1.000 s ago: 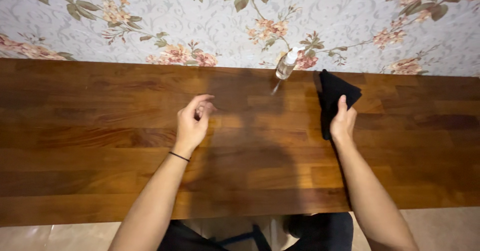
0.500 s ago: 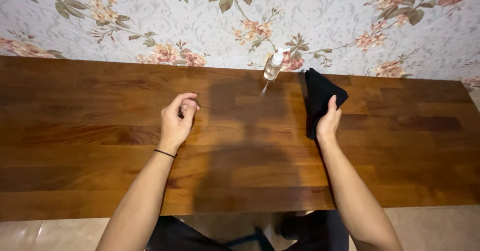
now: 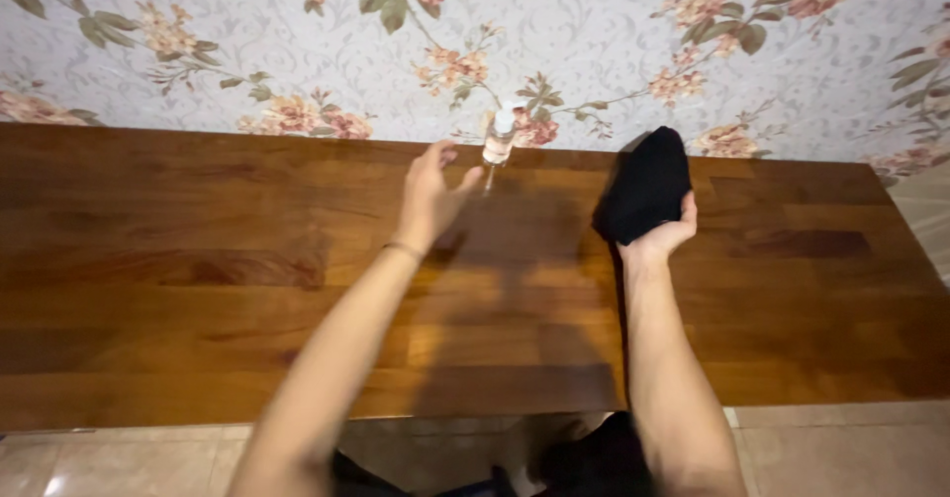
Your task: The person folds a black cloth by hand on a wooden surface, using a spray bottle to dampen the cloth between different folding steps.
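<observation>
At the upper middle of the frame, a small clear spray bottle (image 3: 498, 144) with a white cap stands upright on the wooden worktop (image 3: 198, 259), close to the flowered wallpaper (image 3: 247, 42). The left hand (image 3: 429, 195) reaches toward it, fingers spread and grip open, thumb just beside the bottle; whether it touches cannot be told. Right of centre, the right hand (image 3: 661, 235) has its grip closed around a bunched black cloth (image 3: 648, 185), lifted off the worktop.
</observation>
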